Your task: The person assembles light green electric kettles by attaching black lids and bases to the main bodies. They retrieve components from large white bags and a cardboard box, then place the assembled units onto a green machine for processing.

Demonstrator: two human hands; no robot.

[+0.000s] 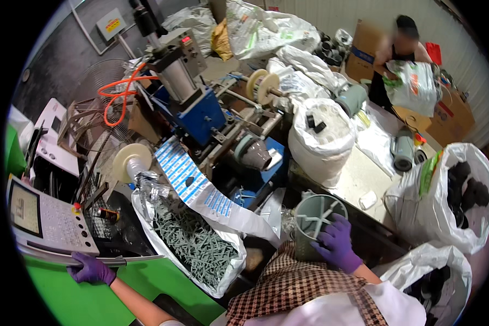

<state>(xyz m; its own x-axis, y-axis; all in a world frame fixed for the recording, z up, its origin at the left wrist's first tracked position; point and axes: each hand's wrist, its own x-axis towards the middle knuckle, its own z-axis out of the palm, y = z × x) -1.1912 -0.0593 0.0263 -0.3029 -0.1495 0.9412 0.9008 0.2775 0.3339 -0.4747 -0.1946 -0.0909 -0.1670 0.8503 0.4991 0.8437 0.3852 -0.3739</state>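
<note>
My left hand [91,270], in a purple glove, is closed over the grey rail [117,262] along the top of a bright green machine panel [65,301]. In front of my lap stands a grey-green plastic cylinder [304,250] with its open end up and spoke-like pale strips across the mouth. My right hand [337,244], also gloved in purple, grips its right side, with the fingertips at the rim. To the left of the cylinder, a white sack [223,285] holds many thin grey-green plastic strips [195,244].
A control panel [43,217] with a screen sits above my left hand. A blue printing-type machine [201,117] with a printed film strip [193,185] stands ahead. White sacks [320,146] and a sack of dark parts [418,201] lie right. Another person [405,54] holds a bag far right.
</note>
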